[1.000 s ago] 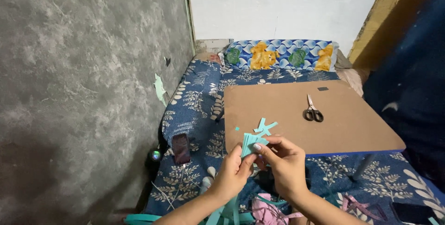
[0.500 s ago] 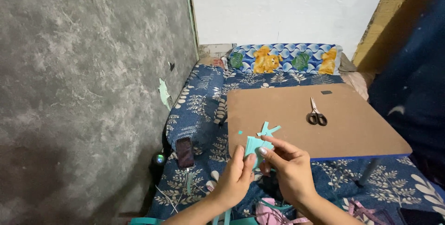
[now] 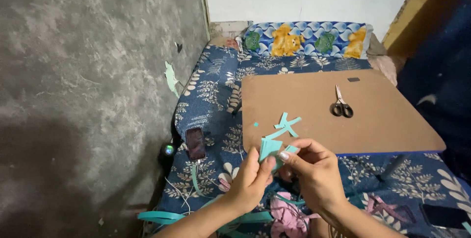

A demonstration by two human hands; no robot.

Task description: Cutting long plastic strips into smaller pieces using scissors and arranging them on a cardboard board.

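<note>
Teal paper piece (image 3: pixel 271 148) is pinched between both hands, left hand (image 3: pixel 250 179) and right hand (image 3: pixel 314 169), each grip clenched on it, just before the brown surface (image 3: pixel 382 120) carrying scissors (image 3: pixel 341 106) and teal scraps (image 3: pixel 286 125).

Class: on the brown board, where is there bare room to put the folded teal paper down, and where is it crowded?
Bare: the board's left stretch beyond the teal scraps, and its right part past the scissors. Crowded: the near edge, where both hands hold the teal paper beside the scraps.
</note>
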